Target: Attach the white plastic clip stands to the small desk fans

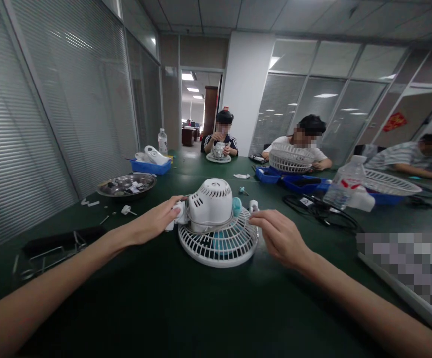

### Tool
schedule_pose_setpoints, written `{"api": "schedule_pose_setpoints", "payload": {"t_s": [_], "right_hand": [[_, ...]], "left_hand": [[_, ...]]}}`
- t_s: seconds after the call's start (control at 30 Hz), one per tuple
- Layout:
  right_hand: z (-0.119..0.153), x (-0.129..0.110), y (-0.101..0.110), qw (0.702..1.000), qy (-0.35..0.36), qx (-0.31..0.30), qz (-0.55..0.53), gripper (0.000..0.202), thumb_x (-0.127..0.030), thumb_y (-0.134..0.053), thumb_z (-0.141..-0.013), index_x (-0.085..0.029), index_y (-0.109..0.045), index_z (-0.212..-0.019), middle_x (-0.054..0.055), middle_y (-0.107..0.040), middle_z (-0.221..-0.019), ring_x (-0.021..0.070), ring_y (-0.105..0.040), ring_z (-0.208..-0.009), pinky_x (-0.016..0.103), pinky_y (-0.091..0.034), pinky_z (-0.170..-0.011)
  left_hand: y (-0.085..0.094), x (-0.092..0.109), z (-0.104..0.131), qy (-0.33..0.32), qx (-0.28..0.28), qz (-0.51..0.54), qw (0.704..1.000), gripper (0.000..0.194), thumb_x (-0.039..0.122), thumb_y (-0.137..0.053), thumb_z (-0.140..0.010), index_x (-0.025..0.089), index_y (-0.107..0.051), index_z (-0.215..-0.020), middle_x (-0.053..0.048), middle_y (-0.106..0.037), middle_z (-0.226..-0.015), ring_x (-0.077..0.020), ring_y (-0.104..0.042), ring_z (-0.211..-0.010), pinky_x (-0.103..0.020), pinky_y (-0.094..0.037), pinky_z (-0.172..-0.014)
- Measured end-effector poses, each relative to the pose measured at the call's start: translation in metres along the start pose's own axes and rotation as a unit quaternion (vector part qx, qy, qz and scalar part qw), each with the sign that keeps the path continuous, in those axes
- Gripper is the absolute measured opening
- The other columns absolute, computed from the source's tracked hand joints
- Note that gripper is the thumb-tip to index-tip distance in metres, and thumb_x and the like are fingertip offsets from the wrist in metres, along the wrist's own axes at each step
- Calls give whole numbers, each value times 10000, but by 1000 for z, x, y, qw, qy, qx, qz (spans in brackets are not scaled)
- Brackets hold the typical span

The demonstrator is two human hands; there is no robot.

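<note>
A small white electric fan (210, 206) lies face down on the green table, its motor housing upward and its round grille (219, 256) beneath. Teal blades show through the bars, and a teal knob (237, 207) sits at the housing's right side. My left hand (163, 217) is closed round a white bracket (179, 213) at the housing's left. Over the grille's right edge, my right hand (277, 233) has its fingers bent together. A small white part (253, 205) stands just beyond those fingertips; what they pinch, if anything, is hidden.
A metal bowl (126, 186) of small parts stands left, with a blue tray (151, 166) behind it. Black cable (312, 206) and a plastic bottle (346, 184) are at right. A teal-headed piece (242, 191) lies beyond the fan. Several co-workers sit across the table.
</note>
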State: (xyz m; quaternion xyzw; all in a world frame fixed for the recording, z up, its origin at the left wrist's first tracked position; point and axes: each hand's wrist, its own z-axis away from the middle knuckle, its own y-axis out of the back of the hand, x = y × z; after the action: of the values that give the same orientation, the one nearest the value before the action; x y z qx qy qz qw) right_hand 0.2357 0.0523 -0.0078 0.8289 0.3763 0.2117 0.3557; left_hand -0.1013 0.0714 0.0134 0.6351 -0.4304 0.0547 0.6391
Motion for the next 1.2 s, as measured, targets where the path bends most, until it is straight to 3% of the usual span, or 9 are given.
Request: {"api": "schedule_pose_setpoints", "payload": {"t_s": [0.2,0.43,0.53,0.6,0.7,0.83,0.97,1.1,1.2], "right_hand": [[9,5,6,997,-52,-16,-46,277,-112,-316,-907,-151,-552,-1047,105,-613,-1010,191,-575,-884,331,-467,-753],[6,-3,7,997,38,-59,32,279,-101,-335,-899,-134,-602,-971,121,-637,-953,211,-568,-841,350,-446,-717],[6,2,8,998,15,-42,42,276,-120,-345,-893,-148,-617,-930,119,-645,-916,210,-568,-799,352,-440,-701],[7,13,10,998,-43,-15,31,269,-140,-349,-887,-164,-616,-908,109,-649,-902,211,-575,-792,354,-440,-709],[11,42,18,978,-204,30,-31,264,-184,-340,-886,-187,-602,-914,79,-658,-916,201,-606,-843,333,-458,-754],[10,88,22,919,-390,-24,-45,323,-295,-323,-886,-169,-586,-1025,90,-652,-1014,219,-611,-951,342,-464,-812],[-2,114,-5,909,-398,-121,-42,513,-463,-464,-841,-133,-501,-1231,160,-539,-1242,269,-557,-1099,383,-422,-923],[-23,124,-51,905,-367,-205,-64,1056,-507,-780,-544,-167,-295,-1418,192,-209,-1487,340,-258,-1356,383,-320,-1040],[-34,127,-75,896,-379,-226,-48,1043,-591,-701,-632,-161,-217,-1449,214,-106,-1508,361,-173,-1381,426,-273,-1063]], "left_hand": [[-3,5,-1,-26,-9,27,999,442,370,-296,-914,165,-382,-1296,-93,-464,-1330,-227,-449,-1203,-334,-320,-1045],[-12,10,-2,-7,35,-5,999,310,341,-293,-895,161,-453,-1090,-50,-567,-1015,-197,-542,-900,-319,-417,-837],[-14,11,-2,3,54,-36,998,270,292,-306,-873,163,-461,-1053,-54,-574,-1003,-203,-540,-900,-318,-409,-818],[-15,11,-2,10,59,-52,997,263,276,-311,-864,164,-463,-1047,-59,-576,-1002,-210,-539,-910,-320,-407,-813],[-15,9,-3,1,56,-51,997,286,277,-317,-856,164,-457,-1078,-69,-572,-1043,-215,-536,-931,-331,-402,-838],[-8,3,-5,4,25,11,1000,355,322,-316,-856,164,-436,-1150,-69,-566,-1098,-220,-541,-963,-339,-414,-854],[6,-1,-4,7,-66,71,995,385,377,-411,-835,172,-465,-1157,-54,-576,-1106,-221,-547,-991,-308,-440,-856],[11,-3,-3,20,-110,105,988,475,470,-442,-833,203,-469,-1224,-50,-580,-1174,-240,-537,-1077,-325,-429,-924],[9,-9,-3,45,-100,113,988,594,563,-443,-813,245,-435,-1315,-46,-532,-1310,-264,-477,-1202,-338,-406,-973]]}}
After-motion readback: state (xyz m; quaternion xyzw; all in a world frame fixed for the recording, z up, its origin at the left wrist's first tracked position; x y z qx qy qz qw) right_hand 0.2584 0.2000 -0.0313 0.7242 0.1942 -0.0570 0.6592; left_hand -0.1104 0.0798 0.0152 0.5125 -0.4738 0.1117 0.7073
